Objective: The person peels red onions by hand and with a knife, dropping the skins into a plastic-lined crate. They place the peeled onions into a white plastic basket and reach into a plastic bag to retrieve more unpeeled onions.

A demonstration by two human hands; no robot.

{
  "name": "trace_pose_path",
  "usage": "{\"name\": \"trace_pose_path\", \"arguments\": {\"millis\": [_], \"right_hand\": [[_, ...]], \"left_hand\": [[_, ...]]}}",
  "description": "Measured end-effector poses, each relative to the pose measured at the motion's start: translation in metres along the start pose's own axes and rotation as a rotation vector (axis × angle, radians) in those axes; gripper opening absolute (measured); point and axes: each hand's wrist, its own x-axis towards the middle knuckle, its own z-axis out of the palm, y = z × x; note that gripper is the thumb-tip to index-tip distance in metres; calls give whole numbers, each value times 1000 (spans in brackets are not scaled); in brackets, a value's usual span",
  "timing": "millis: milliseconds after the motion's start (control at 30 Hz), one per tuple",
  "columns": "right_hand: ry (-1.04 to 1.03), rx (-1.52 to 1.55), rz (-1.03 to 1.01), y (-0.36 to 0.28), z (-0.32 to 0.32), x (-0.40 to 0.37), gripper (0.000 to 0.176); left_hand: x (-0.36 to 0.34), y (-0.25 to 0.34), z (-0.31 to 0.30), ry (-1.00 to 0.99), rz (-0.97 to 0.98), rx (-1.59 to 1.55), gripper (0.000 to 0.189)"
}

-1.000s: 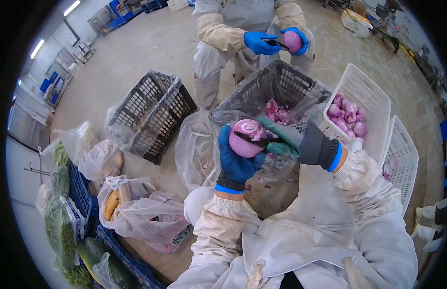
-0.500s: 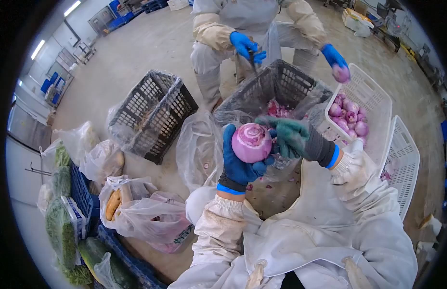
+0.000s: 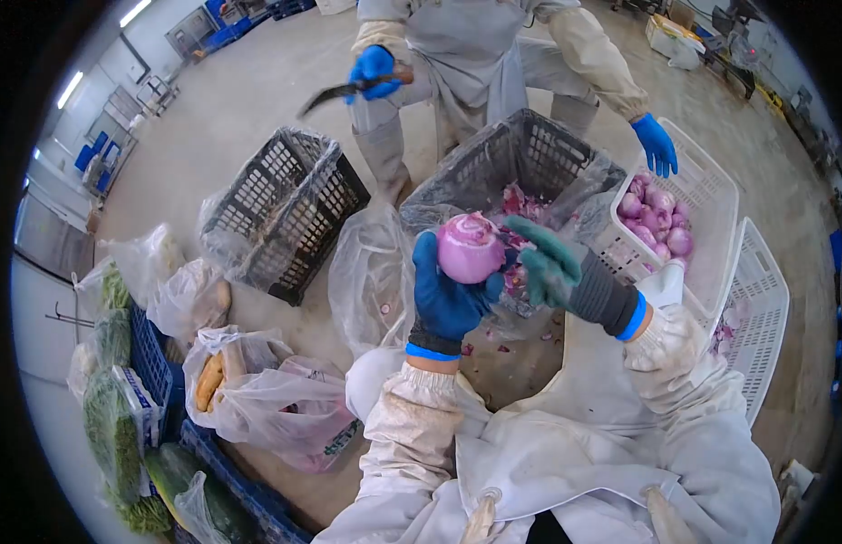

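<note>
A purple onion (image 3: 471, 249) with cut, peeled layers at its top rests in my left hand (image 3: 446, 295), whose blue-gloved fingers wrap round it from below. Just right of the onion is my right hand (image 3: 552, 267) in a green and grey glove, its fingers partly spread and apart from the onion. Whether anything small lies between those fingers is hard to tell. Behind both hands, a black crate (image 3: 548, 145) lined with clear plastic has onion skins (image 3: 522, 201) inside.
Opposite, a person (image 3: 471, 54) holds a knife (image 3: 335, 93) and reaches over a white basket (image 3: 711, 172) of onions. A second black crate (image 3: 289, 218) stands left of centre. Plastic bags (image 3: 267, 390) and bagged vegetables (image 3: 112, 426) lie at the left.
My right hand has come away slightly from the onion, which is tilted differently. The other person has raised the knife to the left and released an onion at the white basket.
</note>
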Motion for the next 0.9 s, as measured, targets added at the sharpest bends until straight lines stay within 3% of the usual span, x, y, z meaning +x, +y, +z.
{"name": "trace_pose_path", "arguments": {"millis": [133,200,267,367,500,600,667,733,900], "right_hand": [[-103,-145,-99,-36,9,1,64],[-132,-213,-11,-33,10,4,65],[-10,-337,-244,-16,14,7,65],[-98,-385,-103,-35,10,5,65],[-75,-398,-180,-25,8,6,63],[-202,-462,-79,-19,6,9,68],[31,-538,-409,11,12,15,63],[28,-558,-435,13,10,22,64],[36,-582,-394,-13,6,19,66]], "left_hand": [[-2,-2,8,70,35,-10,73],[-3,-1,5,-1,21,-9,73],[-3,0,2,-6,36,11,73],[-3,-1,3,29,97,57,73],[-4,-3,5,77,153,75,72],[-6,-4,8,55,149,77,71],[-5,-4,6,39,108,32,70],[-4,-6,8,22,65,-10,69],[0,-20,4,162,285,173,67]]}}
